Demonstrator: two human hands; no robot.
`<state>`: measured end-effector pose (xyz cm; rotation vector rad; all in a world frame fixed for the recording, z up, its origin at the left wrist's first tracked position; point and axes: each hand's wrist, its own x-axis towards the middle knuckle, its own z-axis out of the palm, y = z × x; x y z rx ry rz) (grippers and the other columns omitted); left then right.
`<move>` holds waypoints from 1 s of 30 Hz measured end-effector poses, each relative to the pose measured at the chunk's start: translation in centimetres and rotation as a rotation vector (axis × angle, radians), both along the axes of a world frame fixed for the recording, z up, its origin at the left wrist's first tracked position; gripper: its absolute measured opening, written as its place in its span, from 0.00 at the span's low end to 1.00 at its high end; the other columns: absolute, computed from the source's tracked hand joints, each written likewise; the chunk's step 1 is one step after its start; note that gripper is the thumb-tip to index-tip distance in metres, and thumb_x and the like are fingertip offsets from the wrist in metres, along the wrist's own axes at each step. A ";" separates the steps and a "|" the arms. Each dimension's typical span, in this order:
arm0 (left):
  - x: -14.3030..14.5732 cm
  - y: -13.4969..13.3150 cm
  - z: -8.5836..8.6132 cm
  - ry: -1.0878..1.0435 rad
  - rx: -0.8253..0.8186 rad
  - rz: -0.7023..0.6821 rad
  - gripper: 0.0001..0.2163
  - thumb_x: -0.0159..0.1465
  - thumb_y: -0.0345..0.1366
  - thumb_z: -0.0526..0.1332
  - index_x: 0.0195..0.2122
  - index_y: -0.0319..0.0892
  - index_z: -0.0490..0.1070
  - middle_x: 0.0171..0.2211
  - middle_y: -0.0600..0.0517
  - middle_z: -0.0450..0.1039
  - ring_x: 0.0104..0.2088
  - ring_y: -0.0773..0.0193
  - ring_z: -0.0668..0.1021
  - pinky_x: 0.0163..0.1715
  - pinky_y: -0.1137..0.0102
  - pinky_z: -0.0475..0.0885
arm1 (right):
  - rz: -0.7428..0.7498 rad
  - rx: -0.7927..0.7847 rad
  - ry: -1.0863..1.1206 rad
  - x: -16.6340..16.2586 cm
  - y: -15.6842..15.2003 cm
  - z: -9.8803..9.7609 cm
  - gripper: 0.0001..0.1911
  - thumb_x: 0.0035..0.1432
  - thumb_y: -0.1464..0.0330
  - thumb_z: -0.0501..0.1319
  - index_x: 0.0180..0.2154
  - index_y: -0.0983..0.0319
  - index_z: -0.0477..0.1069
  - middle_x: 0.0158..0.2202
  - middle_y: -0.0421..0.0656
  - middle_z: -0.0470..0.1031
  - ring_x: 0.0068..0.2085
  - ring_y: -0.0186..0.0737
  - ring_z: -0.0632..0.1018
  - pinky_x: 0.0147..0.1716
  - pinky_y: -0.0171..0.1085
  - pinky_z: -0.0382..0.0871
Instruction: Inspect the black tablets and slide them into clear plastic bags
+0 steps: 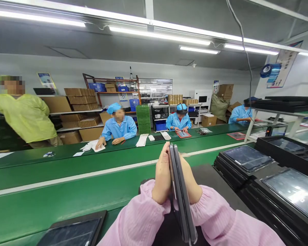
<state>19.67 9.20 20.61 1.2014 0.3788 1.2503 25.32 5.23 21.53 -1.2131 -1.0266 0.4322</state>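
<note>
Two dark tablets (181, 191) stand on edge together, seen edge-on, in the lower middle of the head view. My left hand (162, 177) presses flat against their left face, fingers pointing up and together. My right hand (191, 182) presses against the right face, mostly hidden behind the tablets. Both arms wear pink sleeves. The pair is held above a dark mat (207, 177) on the green workbench (66, 198).
Black trays (246, 160) with tablets lie stacked at the right. Another tray (74, 232) sits at the lower left. Across the green conveyor (92, 164), people in blue coats sit working; a person in yellow stands at the far left. Shelves with cartons line the back wall.
</note>
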 end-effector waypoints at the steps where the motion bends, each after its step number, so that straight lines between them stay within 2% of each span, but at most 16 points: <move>1: 0.1 0.3 0.1 -0.012 -0.015 -0.008 0.24 0.57 0.56 0.57 0.45 0.43 0.73 0.52 0.47 0.72 0.59 0.54 0.66 0.61 0.60 0.57 | 0.008 -0.027 0.018 -0.1 0.1 0.5 0.18 0.61 0.68 0.48 0.47 0.60 0.72 0.49 0.43 0.75 0.51 0.41 0.73 0.52 0.40 0.68; 5: 0.5 1.3 0.5 -0.065 -0.045 -0.018 0.24 0.55 0.57 0.58 0.41 0.41 0.74 0.47 0.47 0.75 0.56 0.52 0.69 0.58 0.59 0.61 | 0.013 -0.105 0.169 -0.5 0.9 1.9 0.17 0.61 0.70 0.48 0.44 0.62 0.73 0.48 0.44 0.75 0.50 0.41 0.74 0.51 0.39 0.67; 10: 1.2 2.7 0.6 -0.090 -0.058 0.013 0.20 0.58 0.54 0.57 0.38 0.42 0.74 0.45 0.48 0.76 0.53 0.55 0.72 0.54 0.62 0.66 | 0.077 -0.073 0.373 -0.4 2.6 1.5 0.15 0.60 0.64 0.50 0.41 0.61 0.72 0.39 0.43 0.78 0.44 0.42 0.76 0.45 0.40 0.71; 13: 1.5 3.1 0.6 -0.104 -0.070 0.015 0.18 0.59 0.52 0.57 0.38 0.42 0.73 0.44 0.49 0.76 0.52 0.57 0.73 0.53 0.65 0.67 | 0.115 -0.105 0.455 -0.2 3.0 1.4 0.14 0.58 0.61 0.53 0.40 0.61 0.72 0.31 0.42 0.77 0.38 0.42 0.77 0.38 0.39 0.73; 15: 1.6 3.2 0.6 -0.108 -0.084 0.013 0.18 0.59 0.51 0.57 0.38 0.42 0.73 0.44 0.49 0.76 0.51 0.58 0.74 0.53 0.66 0.67 | 0.098 -0.126 0.482 -0.1 3.1 1.6 0.14 0.57 0.61 0.54 0.39 0.60 0.73 0.30 0.41 0.77 0.37 0.42 0.77 0.36 0.39 0.73; 22: 1.7 3.2 0.6 -0.089 -0.100 0.006 0.19 0.59 0.52 0.57 0.39 0.41 0.73 0.42 0.49 0.77 0.48 0.57 0.76 0.50 0.65 0.69 | 0.070 -0.088 0.371 0.0 3.2 1.9 0.15 0.59 0.61 0.53 0.41 0.60 0.73 0.36 0.43 0.78 0.42 0.43 0.76 0.39 0.39 0.73; 30: 1.5 1.8 0.3 -0.045 -0.057 0.001 0.26 0.58 0.57 0.54 0.49 0.42 0.68 0.53 0.45 0.70 0.55 0.54 0.70 0.55 0.60 0.64 | 0.084 -0.101 0.082 0.9 1.7 1.6 0.19 0.61 0.56 0.50 0.44 0.58 0.73 0.39 0.45 0.78 0.43 0.45 0.77 0.46 0.44 0.72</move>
